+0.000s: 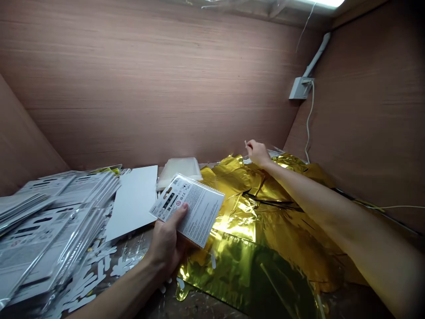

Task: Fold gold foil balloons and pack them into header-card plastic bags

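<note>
My left hand (168, 243) is closed round a printed packaging card (199, 208), with the thumb pressed on its face. The card has a hang hole, small symbols and dense text, and it is tilted above the gold foil sheets (232, 248). Farther back, my right hand (258, 153) is raised over the far part of the foil with its fingers pinched together. A small white piece (245, 143) pokes out from those fingertips; its kind is too small to make out.
Stacks of printed cards in clear sleeves (49, 239) cover the left side. Beside them lie a white sheet (134, 199), white paper strips (83, 283) and a translucent plastic stack (182, 168). Wooden walls enclose the table; a white socket box (300, 88) with a cable hangs back right.
</note>
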`<action>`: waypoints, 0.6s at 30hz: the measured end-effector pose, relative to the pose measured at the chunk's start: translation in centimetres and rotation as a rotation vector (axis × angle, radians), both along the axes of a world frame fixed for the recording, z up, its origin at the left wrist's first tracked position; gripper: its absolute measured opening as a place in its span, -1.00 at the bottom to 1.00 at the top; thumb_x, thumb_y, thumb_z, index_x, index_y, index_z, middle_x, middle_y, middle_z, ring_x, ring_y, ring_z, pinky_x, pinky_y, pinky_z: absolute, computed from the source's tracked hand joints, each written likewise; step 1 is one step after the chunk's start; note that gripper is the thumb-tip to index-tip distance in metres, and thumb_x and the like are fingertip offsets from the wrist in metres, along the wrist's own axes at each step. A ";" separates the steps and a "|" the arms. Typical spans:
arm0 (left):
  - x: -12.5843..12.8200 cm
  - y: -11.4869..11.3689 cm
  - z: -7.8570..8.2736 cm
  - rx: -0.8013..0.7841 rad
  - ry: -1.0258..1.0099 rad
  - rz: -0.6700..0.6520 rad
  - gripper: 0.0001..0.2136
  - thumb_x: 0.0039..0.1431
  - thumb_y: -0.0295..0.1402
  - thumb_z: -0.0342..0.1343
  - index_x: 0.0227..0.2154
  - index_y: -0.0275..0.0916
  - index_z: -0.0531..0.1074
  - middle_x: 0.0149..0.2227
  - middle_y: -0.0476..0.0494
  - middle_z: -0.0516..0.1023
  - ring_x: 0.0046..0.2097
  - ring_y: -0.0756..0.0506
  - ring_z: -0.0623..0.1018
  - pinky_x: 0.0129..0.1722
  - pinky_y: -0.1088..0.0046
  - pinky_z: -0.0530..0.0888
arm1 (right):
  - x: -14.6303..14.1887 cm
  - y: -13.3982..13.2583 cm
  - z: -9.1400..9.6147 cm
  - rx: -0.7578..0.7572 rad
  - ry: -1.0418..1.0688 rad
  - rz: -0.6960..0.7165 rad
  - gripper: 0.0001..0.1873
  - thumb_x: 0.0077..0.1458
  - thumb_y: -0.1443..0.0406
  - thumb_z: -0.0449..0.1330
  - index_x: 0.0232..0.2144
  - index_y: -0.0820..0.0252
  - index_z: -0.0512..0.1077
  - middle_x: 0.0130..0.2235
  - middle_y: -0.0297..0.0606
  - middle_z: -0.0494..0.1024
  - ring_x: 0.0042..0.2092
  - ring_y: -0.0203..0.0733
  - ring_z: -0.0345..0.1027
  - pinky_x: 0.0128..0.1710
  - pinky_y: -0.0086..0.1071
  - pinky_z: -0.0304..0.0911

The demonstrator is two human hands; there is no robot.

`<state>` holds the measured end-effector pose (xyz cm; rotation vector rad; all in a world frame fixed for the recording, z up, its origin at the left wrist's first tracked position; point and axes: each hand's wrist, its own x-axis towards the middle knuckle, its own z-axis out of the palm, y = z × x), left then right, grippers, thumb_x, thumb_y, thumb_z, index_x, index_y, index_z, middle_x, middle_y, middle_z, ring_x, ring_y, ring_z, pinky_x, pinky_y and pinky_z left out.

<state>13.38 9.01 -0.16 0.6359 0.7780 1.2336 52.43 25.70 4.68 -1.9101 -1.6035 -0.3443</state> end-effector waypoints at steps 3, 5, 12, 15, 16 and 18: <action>-0.2 0.2 0.0 -0.033 -0.042 -0.010 -0.78 0.24 -0.47 0.25 -0.05 -0.32 0.53 -0.13 -0.28 0.68 -0.24 -0.19 0.70 -0.30 0.24 0.71 | -0.9 -1.4 1.0 0.234 0.085 0.071 -0.73 0.38 0.25 0.01 -0.08 0.26 0.46 -0.04 0.02 0.55 0.00 0.02 0.41 0.09 -0.11 0.28; -0.2 0.3 0.1 -0.061 -0.064 -0.023 -0.82 0.26 -0.46 0.23 -0.09 -0.32 0.54 -0.15 -0.28 0.69 -0.26 -0.19 0.70 -0.32 0.24 0.71 | -1.5 -2.4 1.3 0.310 0.145 0.143 -0.82 0.25 0.26 0.11 -0.23 0.22 0.47 -0.11 -0.01 0.58 -0.05 0.04 0.42 0.08 -0.10 0.27; -0.3 0.5 0.2 -0.091 -0.155 -0.038 -0.84 0.30 -0.46 0.18 -0.10 -0.39 0.54 -0.12 -0.35 0.69 -0.21 -0.19 0.71 -0.23 0.27 0.71 | -6.5 -8.8 2.1 0.398 0.491 0.453 -0.87 0.12 0.23 0.21 -0.31 0.14 0.36 -0.33 -0.20 0.62 -0.32 -0.10 0.55 -0.27 -0.19 0.51; -0.2 0.6 0.3 -0.109 -0.175 -0.034 -0.83 0.31 -0.48 0.16 -0.08 -0.42 0.52 -0.14 -0.38 0.69 -0.22 -0.21 0.71 -0.25 0.26 0.71 | -10.3 -14.2 2.2 0.324 0.733 0.750 -0.79 0.08 0.30 0.30 -0.24 0.11 0.35 -0.30 -0.27 0.66 -0.37 -0.16 0.58 -0.36 -0.27 0.54; -0.2 0.6 0.3 -0.112 -0.177 -0.038 -0.82 0.31 -0.48 0.15 -0.08 -0.43 0.52 -0.14 -0.38 0.69 -0.23 -0.22 0.71 -0.26 0.26 0.71 | -11.5 -16.0 2.1 0.243 0.840 0.872 -0.76 0.05 0.34 0.36 -0.26 0.10 0.36 -0.32 -0.28 0.66 -0.39 -0.17 0.58 -0.39 -0.29 0.54; -0.2 0.6 0.3 -0.118 -0.171 -0.056 -0.82 0.31 -0.47 0.16 -0.08 -0.42 0.51 -0.17 -0.38 0.70 -0.26 -0.22 0.72 -0.29 0.25 0.71 | -13.5 -18.8 1.5 0.138 0.967 0.967 -0.74 0.03 0.37 0.41 -0.28 0.12 0.40 -0.32 -0.26 0.68 -0.38 -0.15 0.60 -0.41 -0.31 0.56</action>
